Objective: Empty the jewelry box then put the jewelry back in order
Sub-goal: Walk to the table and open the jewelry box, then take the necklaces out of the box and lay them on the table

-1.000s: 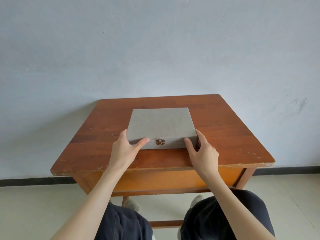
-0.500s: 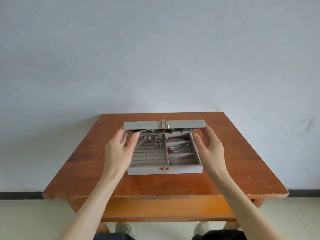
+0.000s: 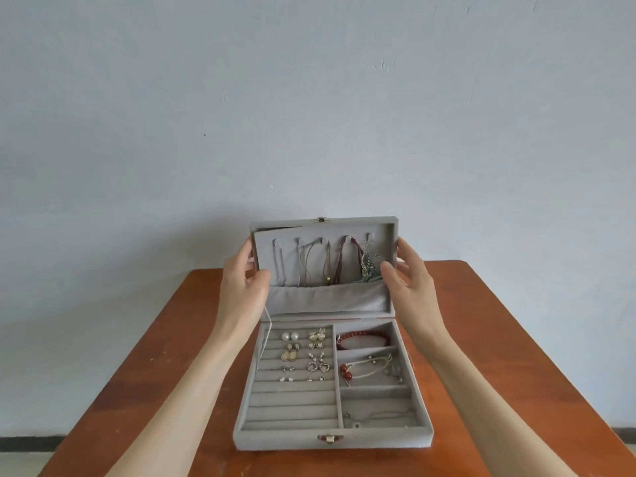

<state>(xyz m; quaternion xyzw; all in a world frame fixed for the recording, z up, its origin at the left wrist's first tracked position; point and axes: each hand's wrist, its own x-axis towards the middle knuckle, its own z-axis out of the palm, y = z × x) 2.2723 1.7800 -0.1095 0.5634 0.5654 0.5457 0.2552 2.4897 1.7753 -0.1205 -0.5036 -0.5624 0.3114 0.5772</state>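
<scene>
A grey velvet jewelry box (image 3: pixel 332 442) stands open on the wooden table (image 3: pixel 499 339), its lid (image 3: pixel 323 299) upright. My left hand (image 3: pixel 242 284) holds the lid's left edge, thumb in front. At the right edge my right hand (image 3: pixel 411 284) holds the lid the same way. Several necklaces (image 3: pixel 347 259) hang inside the lid above a pocket. Earrings (image 3: pixel 303 352) sit in the left ring rows. The right compartments hold a red bead bracelet (image 3: pixel 361 339), a silver chain with red beads (image 3: pixel 368 366) and a thin chain (image 3: pixel 375 416). A thin chain (image 3: pixel 263 342) dangles below my left hand.
The table stands against a pale blue wall (image 3: pixel 309 115). Bare wood shows left, right and in front of the box. A dark skirting strip (image 3: pixel 31 444) runs along the floor at the lower left.
The closed box has been opened: both hands raised the lid from flat to upright and moved up with it. The camera has tilted, so the box sits lower in view.
</scene>
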